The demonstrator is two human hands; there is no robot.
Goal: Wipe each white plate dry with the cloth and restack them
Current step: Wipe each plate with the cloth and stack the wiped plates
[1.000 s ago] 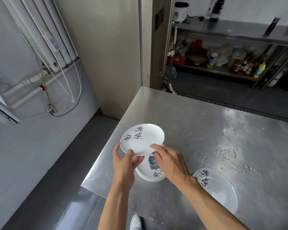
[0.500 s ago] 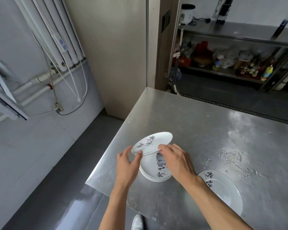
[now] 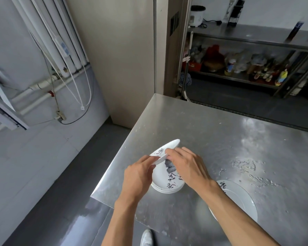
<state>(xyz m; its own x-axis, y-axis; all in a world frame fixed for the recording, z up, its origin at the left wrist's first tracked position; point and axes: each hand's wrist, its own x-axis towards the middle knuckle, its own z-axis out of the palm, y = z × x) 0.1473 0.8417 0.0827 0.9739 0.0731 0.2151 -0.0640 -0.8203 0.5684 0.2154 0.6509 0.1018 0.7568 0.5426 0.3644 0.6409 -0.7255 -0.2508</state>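
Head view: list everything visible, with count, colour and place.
tilted plate: one, white, dark lettering, over the stack
plate stack: several, white, table's near corner
single plate: one, white, flat, right of stack
table: one, steel, centre
water drops: patch, table's right side
shelf rack: one, steel, back right
rice cooker: one, white, rack top
pipes: several, white, left wall
shoe: one, white, bottom edge
left hand: grip on tilted plate
right hand: grip on tilted plate

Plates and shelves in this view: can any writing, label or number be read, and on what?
On the tilted plate: black brush characters, not legible.
On the plate stack: the same brushwork, plus a grey motif, not legible.
On the lone plate: the same, not legible.
On the shelf bottles: labels too small.
Nothing reads clearly.
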